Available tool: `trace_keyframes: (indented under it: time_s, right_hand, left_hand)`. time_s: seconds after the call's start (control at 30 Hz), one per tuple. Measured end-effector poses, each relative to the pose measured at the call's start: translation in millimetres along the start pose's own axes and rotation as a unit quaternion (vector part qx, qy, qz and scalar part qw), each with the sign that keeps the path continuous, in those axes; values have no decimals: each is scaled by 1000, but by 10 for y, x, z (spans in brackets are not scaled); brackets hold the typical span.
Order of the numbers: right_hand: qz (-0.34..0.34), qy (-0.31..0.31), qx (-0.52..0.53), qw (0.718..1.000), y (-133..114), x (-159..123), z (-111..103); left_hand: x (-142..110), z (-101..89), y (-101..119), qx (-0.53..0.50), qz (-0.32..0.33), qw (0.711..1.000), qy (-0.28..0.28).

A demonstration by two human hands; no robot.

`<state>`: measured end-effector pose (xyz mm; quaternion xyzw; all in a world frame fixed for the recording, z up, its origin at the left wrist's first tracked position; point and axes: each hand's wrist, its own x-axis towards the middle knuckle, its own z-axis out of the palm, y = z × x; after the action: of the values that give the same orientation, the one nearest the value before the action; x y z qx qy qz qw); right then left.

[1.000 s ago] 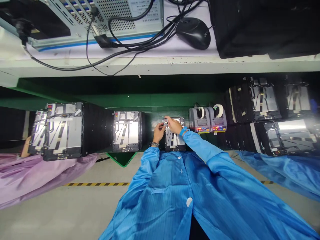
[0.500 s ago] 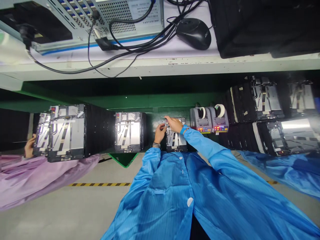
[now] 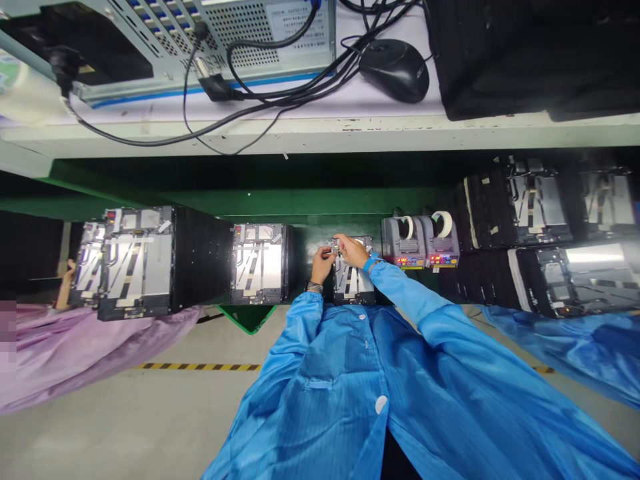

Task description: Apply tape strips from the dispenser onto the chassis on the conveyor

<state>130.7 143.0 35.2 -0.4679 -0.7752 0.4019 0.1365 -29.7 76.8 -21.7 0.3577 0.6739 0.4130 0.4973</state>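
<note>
A flat device panel [image 3: 354, 277], silver with black strips and a dark frame, lies on the green bench in front of me. My left hand [image 3: 321, 261] is at its upper left edge, thumb and fingers pinched together. My right hand [image 3: 352, 249], with a blue band on its wrist, reaches over the panel's upper part. Its fingers are bent down near the upper left corner, close to the left fingertips. Whatever small thing the fingers of either hand hold is too small to make out. Both hands cover part of the panel's upper end.
Left of me stand a stack of similar panels [image 3: 257, 267] and a taller stack [image 3: 137, 267]. Two tape dispensers [image 3: 407, 248] sit to the right, before more stacks [image 3: 537, 207]. A shelf edge [image 3: 300, 137] with a mouse [image 3: 395, 70] is above. A co-worker's hand [image 3: 65, 285] shows far left.
My right fingertips have come down slightly onto the panel's upper left corner; a thin light sliver seen there before no longer shows. The whole view has shifted slightly.
</note>
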Motion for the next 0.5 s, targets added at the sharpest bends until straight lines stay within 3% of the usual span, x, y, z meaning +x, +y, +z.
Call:
trace_keyframes:
  time_s: [0.07,0.13,0.17,0.23,0.3,0.33,0.4,0.5]
  right_hand:
    - [32,51,92,994,-53,-102,19]
    - [93,94,258,957,-135,-245,50]
    - [131,99,363,917,-181,-327,71]
    - [196,80,565,798,-270,-492,124]
    - [235,54,700,672,-341,-627,185]
    - [247,48,739,625,-365,-673,216]
    - [263,46,781,564,-394,-717,275]
    - [273,44,807,522,-403,-695,345]
  left_hand:
    - [29,-16,17,11,-10,1000,-1]
    - [59,-38,43,19,-24,999,-9]
    - [71,-49,58,20,-30,999,-14]
    - [82,-67,85,18,-31,999,-23]
    - [81,-78,104,20,-10,1000,-18]
    - [78,-81,110,25,6,1000,-12]
    - [73,-82,116,37,34,999,-2]
    - [81,-80,118,47,49,998,-6]
